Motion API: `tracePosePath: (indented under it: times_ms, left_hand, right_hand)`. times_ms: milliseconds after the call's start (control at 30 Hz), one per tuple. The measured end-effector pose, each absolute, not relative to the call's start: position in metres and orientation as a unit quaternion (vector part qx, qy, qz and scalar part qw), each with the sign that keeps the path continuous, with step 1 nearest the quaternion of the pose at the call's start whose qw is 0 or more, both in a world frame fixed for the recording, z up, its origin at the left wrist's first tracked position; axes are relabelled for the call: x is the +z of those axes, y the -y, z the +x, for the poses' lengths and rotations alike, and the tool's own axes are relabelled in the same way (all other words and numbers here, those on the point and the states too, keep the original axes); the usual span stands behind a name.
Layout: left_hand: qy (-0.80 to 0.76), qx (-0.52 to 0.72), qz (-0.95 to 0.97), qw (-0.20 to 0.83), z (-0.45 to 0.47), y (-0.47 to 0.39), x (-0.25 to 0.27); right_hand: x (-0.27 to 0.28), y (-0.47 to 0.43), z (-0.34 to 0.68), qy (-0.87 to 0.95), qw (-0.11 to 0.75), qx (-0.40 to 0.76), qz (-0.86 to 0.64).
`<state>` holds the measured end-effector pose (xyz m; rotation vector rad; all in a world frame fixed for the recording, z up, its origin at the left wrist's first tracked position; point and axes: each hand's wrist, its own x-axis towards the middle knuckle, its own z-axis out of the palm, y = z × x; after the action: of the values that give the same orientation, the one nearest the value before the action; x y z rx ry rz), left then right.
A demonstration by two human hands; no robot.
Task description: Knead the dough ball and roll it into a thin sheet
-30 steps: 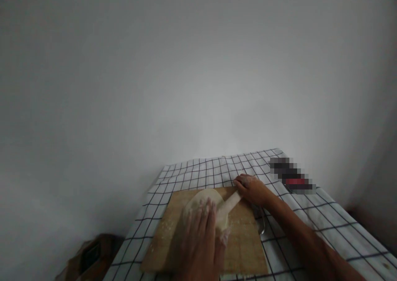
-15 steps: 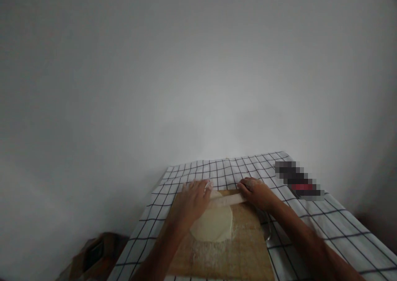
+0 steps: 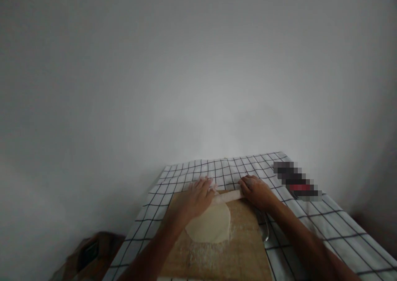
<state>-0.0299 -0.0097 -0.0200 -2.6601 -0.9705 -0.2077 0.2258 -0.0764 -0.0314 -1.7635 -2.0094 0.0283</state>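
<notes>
A pale wooden rolling pin (image 3: 228, 196) lies across the far part of a flat round sheet of dough (image 3: 209, 226). My left hand (image 3: 201, 196), dusted with flour, rests over the pin's left part, which it mostly hides. Round the pin's right end, my right hand (image 3: 254, 191) is closed. Beneath the dough is a wooden board (image 3: 242, 252), with flour scattered near the dough's front edge.
A white cloth with dark checks (image 3: 182, 175) covers the table, which meets a plain wall (image 3: 198, 86). A clear-rimmed object (image 3: 266, 227) sits by the board's right edge. A pixelated dark-and-red item (image 3: 296, 181) lies at right. Below left stands a brown box-like object (image 3: 93, 252).
The rolling pin has moved slightly away over the dough, toward the board's far edge, with both hands on it. Less dough shows beyond the pin. The view has shifted a little.
</notes>
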Motion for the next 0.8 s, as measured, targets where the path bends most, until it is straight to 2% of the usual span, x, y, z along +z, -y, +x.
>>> tracePosePath:
  times_ms: [167, 300, 433, 633, 800]
  left_hand:
    - [0.390, -0.140, -0.889, 0.191, -0.030, 0.094, -0.021]
    - [0.345, -0.193, -0.878, 0.269, -0.025, 0.146, -0.045]
    - [0.279, -0.231, -0.866, 0.345, -0.021, 0.159, -0.067]
    - [0.347, -0.205, -0.877, 0.262, -0.021, 0.146, -0.038]
    - [0.409, -0.147, -0.878, 0.201, -0.028, 0.087, -0.019]
  right_hand:
    - [-0.030, 0.077, 0.227, 0.736, 0.250, 0.033, -0.628]
    - [-0.032, 0.077, 0.227, 0.738, 0.273, 0.046, -0.616]
    - [-0.032, 0.078, 0.227, 0.741, 0.291, 0.057, -0.603]
    - [-0.029, 0.081, 0.225, 0.741, 0.310, 0.064, -0.592]
    - [-0.028, 0.082, 0.224, 0.733, 0.316, 0.070, -0.598]
